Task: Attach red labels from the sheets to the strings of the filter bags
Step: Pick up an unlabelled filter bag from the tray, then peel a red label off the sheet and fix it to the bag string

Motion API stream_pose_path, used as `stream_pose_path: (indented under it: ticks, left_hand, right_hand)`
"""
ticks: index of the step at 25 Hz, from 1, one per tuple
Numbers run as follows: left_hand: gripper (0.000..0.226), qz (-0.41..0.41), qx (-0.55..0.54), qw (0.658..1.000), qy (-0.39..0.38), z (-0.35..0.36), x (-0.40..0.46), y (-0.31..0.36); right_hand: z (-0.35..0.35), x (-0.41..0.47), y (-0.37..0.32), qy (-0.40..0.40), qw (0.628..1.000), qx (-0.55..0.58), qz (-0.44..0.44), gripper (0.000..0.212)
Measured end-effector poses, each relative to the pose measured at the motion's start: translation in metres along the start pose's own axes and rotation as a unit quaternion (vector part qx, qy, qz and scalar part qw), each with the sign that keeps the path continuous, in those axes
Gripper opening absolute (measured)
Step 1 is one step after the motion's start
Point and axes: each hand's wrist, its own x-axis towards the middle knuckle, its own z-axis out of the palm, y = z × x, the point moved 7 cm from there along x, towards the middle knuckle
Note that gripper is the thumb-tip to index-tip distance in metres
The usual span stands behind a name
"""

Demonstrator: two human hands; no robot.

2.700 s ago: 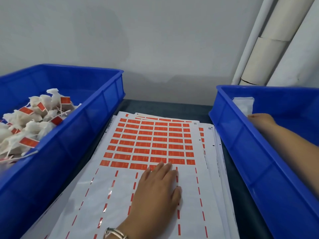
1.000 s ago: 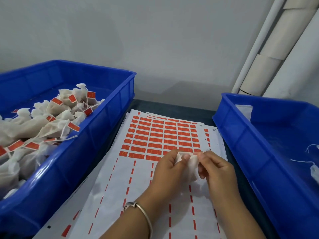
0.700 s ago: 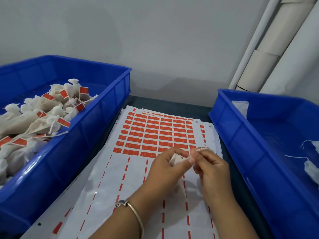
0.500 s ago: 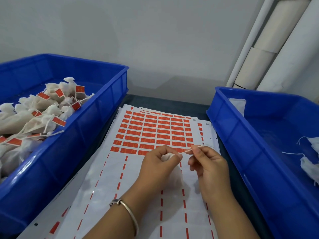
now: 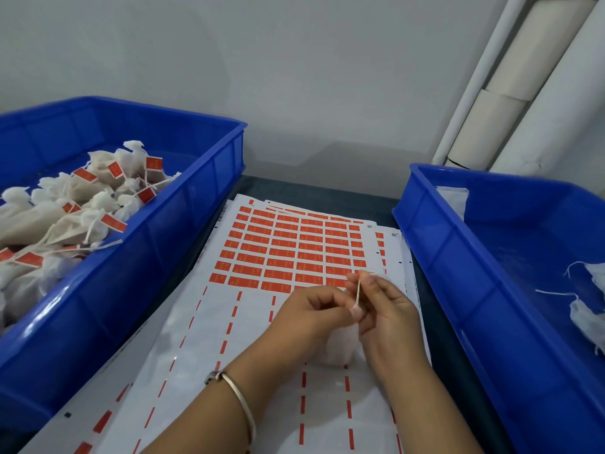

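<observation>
String pinched by both hands' grip above label sheets, between two blue bins.

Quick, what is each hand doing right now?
Left hand: closed, gripping the filter bag.
Right hand: closed, pinching the bag's string.

1. Over the label sheet, the left hand and right hand pinch a white string above a filter bag.
2. Left bin holds labelled bags.
3. Right bin holds unlabelled bags.
</observation>
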Motion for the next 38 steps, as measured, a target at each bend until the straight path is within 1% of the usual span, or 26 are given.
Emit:
stream_pose_path:
  ticks: [2,5,7,8,9,10,11,12,14,15,16,18,20,22,23,24,25,27,29,31,32,33,34,35,36,38]
  left_hand:
    - [0.012,-0.001,-0.036,0.999,-0.003,0.004,-0.002,0.000]
    - [0.018,-0.023,-0.104,0.993,0.057,-0.005,0.000,-0.004]
    - [0.020,-0.024,-0.146,0.983,0.108,-0.015,0.002,-0.004]
    - [0.018,-0.024,-0.160,0.977,0.141,-0.020,0.002,-0.004]
    - [0.013,-0.021,-0.163,0.971,0.174,-0.025,0.002,-0.003]
    - [0.008,-0.015,-0.149,0.968,0.204,-0.029,0.001,-0.002]
    - [0.010,-0.003,-0.109,0.968,0.224,-0.031,0.000,0.000]
    - [0.015,0.015,-0.052,0.971,0.233,-0.031,0.000,0.003]
    - [0.018,0.054,0.047,0.971,0.229,-0.029,-0.001,0.010]
    - [0.018,0.064,0.065,0.969,0.228,-0.029,-0.001,0.010]
    - [0.016,0.066,0.054,0.969,0.232,-0.031,-0.001,0.010]
    - [0.013,0.047,-0.029,0.967,0.249,-0.039,0.000,0.007]
    - [0.009,0.005,-0.097,0.956,0.278,-0.047,0.001,0.001]
    - [0.006,-0.034,-0.144,0.941,0.306,-0.055,0.001,-0.004]
    - [0.006,-0.050,-0.172,0.932,0.314,-0.059,0.002,-0.008]
    - [0.007,-0.065,-0.193,0.927,0.315,-0.060,0.003,-0.010]
    - [0.006,-0.078,-0.187,0.928,0.313,-0.061,0.004,-0.013]
    - [0.006,-0.099,-0.100,0.941,0.307,-0.061,0.004,-0.014]
    - [0.007,-0.107,-0.020,0.948,0.298,-0.057,0.004,-0.013]
    - [0.010,-0.097,0.064,0.954,0.275,-0.053,0.005,-0.010]
    - [0.013,-0.082,0.115,0.956,0.256,-0.049,0.005,-0.006]
    - [0.016,-0.062,0.156,0.958,0.231,-0.044,0.006,-0.003]
    - [0.017,-0.042,0.191,0.960,0.201,-0.038,0.008,-0.001]
    - [0.017,-0.022,0.220,0.960,0.172,-0.033,0.009,0.000]
    - [0.014,-0.005,0.240,0.959,0.149,-0.027,0.009,0.002]
    - [0.005,0.025,0.253,0.960,0.119,-0.021,0.008,0.004]
  right_hand:
    - [0.005,0.000,0.004,-0.014,0.999,-0.048,0.011,0.023]
    - [0.013,-0.007,0.006,-0.058,0.989,-0.135,0.017,0.031]
    - [0.024,-0.014,0.008,-0.118,0.966,-0.228,0.015,0.028]
    - [0.031,-0.018,0.012,-0.148,0.947,-0.283,0.015,0.027]
    - [0.035,-0.019,0.017,-0.166,0.925,-0.343,0.006,0.029]
    - [0.039,-0.019,0.021,-0.168,0.903,-0.394,-0.006,0.025]
    - [0.041,-0.017,0.025,-0.158,0.890,-0.427,-0.016,0.017]
    - [0.044,-0.017,0.024,-0.147,0.883,-0.446,-0.026,0.015]
    - [0.042,-0.015,0.023,-0.135,0.891,-0.431,-0.036,0.023]
    - [0.038,-0.014,0.023,-0.132,0.899,-0.416,-0.032,0.023]
    - [0.036,-0.015,0.020,-0.133,0.909,-0.394,-0.025,0.020]
    - [0.033,-0.017,0.020,-0.157,0.929,-0.334,0.011,0.014]
    - [0.029,-0.017,0.021,-0.167,0.941,-0.290,0.046,0.020]
    - [0.029,-0.016,0.022,-0.190,0.965,-0.151,0.095,0.009]
    - [0.029,-0.015,0.023,-0.200,0.970,-0.058,0.122,0.016]
    - [0.030,-0.016,0.022,-0.202,0.967,0.033,0.151,0.028]
    - [0.028,-0.014,0.022,-0.198,0.962,0.102,0.160,0.034]
    - [0.018,-0.007,0.020,-0.169,0.954,0.192,0.157,0.039]
    - [0.012,-0.002,0.017,-0.138,0.948,0.246,0.149,0.049]
    - [0.007,0.003,0.015,-0.109,0.947,0.267,0.140,0.051]
    - [0.004,0.004,0.013,-0.100,0.950,0.264,0.132,0.044]
    - [0.002,0.005,0.011,-0.091,0.957,0.246,0.122,0.032]
    - [-0.001,0.005,0.010,-0.081,0.966,0.217,0.115,0.020]
    - [-0.004,0.006,0.010,-0.072,0.975,0.183,0.106,0.016]
    - [-0.006,0.008,0.010,-0.064,0.984,0.136,0.094,0.018]
    - [-0.011,0.009,0.011,-0.030,0.998,0.006,0.058,0.020]
